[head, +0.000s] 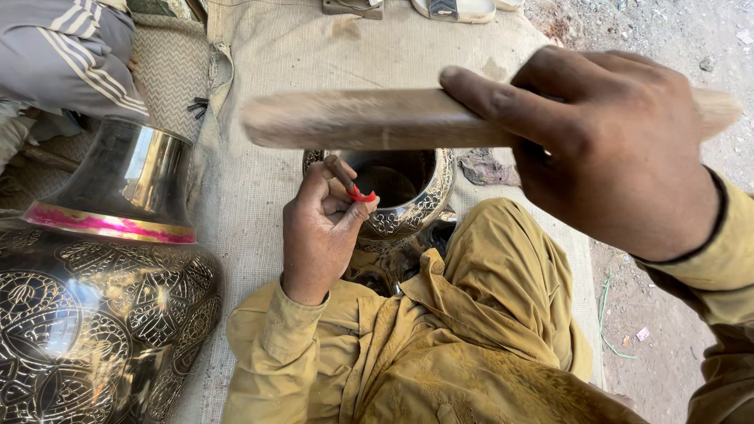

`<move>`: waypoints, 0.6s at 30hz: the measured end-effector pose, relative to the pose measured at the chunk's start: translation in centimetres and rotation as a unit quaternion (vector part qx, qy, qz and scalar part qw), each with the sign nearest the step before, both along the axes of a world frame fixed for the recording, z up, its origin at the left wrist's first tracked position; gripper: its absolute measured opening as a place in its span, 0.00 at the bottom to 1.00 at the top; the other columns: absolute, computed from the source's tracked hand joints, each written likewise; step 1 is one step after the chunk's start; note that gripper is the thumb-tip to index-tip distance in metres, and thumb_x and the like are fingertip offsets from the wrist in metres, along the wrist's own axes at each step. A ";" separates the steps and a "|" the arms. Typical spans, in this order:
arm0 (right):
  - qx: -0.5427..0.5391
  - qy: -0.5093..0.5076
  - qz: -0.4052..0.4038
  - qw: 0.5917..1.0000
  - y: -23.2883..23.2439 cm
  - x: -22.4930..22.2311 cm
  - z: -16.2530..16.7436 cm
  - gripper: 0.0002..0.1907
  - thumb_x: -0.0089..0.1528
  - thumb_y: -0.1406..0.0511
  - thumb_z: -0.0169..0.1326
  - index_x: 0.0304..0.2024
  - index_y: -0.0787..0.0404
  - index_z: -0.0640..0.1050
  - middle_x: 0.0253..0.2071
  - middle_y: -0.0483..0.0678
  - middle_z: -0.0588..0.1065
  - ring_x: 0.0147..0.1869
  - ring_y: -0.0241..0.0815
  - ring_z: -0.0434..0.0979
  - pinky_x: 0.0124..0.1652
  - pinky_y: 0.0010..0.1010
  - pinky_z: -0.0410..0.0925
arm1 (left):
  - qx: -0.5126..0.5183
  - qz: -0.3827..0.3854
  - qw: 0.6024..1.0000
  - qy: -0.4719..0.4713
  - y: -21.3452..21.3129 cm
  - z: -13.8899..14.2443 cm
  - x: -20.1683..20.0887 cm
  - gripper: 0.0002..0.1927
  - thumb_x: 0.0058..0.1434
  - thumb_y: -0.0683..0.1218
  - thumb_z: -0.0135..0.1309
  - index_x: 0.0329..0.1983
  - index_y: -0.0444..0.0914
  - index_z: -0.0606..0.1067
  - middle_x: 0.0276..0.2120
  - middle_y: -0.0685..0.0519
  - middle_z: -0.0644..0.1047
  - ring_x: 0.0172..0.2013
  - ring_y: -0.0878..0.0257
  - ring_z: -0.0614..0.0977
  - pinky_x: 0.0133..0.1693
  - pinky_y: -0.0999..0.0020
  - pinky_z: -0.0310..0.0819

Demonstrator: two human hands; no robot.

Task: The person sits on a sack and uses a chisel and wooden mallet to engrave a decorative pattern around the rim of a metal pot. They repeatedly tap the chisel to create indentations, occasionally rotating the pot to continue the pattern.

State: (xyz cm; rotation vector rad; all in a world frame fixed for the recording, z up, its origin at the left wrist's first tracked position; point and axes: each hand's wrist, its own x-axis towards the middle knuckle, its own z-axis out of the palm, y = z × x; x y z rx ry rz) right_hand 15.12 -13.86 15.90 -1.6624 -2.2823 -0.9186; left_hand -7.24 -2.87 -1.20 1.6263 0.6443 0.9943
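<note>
My right hand (620,149) is raised close to the camera, gripping a thick wooden stick (369,118) that lies across the view horizontally. Below it, my left hand (322,232) pinches a small chisel with a red band (353,184), its tip resting on the rim of an engraved metal pot (424,200). The pot sits between my knees, its dark mouth facing up. My mustard-yellow clothes fill the bottom of the view.
A large engraved brass vase (102,283) with a pink band at its neck stands at the left. Another person's leg in grey striped trousers (71,55) is at the top left. Burlap cloth (259,204) covers the ground; sandals (455,8) lie at the top, bare dirt on the right.
</note>
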 end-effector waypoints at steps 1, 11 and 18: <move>-0.002 0.013 0.001 1.000 -0.3 0.3 -0.5 0.26 0.58 0.70 0.63 0.60 0.49 0.82 0.29 0.44 0.74 0.26 0.39 0.72 0.28 0.32 0.67 | 0.006 -0.005 1.000 0.006 0.2 0.0 0.0 0.16 0.64 0.34 0.62 0.50 0.34 0.68 0.35 0.54 0.77 0.39 0.69 0.84 0.41 0.75 0.85; -0.019 0.275 -0.114 0.955 -5.7 2.2 -9.1 0.29 0.56 0.76 0.60 0.61 0.56 0.82 0.35 0.48 0.76 0.29 0.38 0.72 0.30 0.31 0.67 | 0.164 -0.191 0.959 0.128 3.8 2.9 0.8 0.23 0.59 0.37 0.62 0.59 0.37 0.74 0.47 0.49 0.83 0.40 0.63 0.87 0.42 0.67 0.84; 0.102 0.404 -0.117 0.902 -9.0 0.3 -18.5 0.27 0.59 0.77 0.62 0.61 0.62 0.79 0.40 0.53 0.77 0.38 0.40 0.78 0.37 0.27 0.68 | 0.268 -0.361 0.867 0.216 5.9 4.8 2.3 0.22 0.56 0.39 0.62 0.55 0.41 0.79 0.47 0.49 0.83 0.47 0.51 0.85 0.49 0.60 0.79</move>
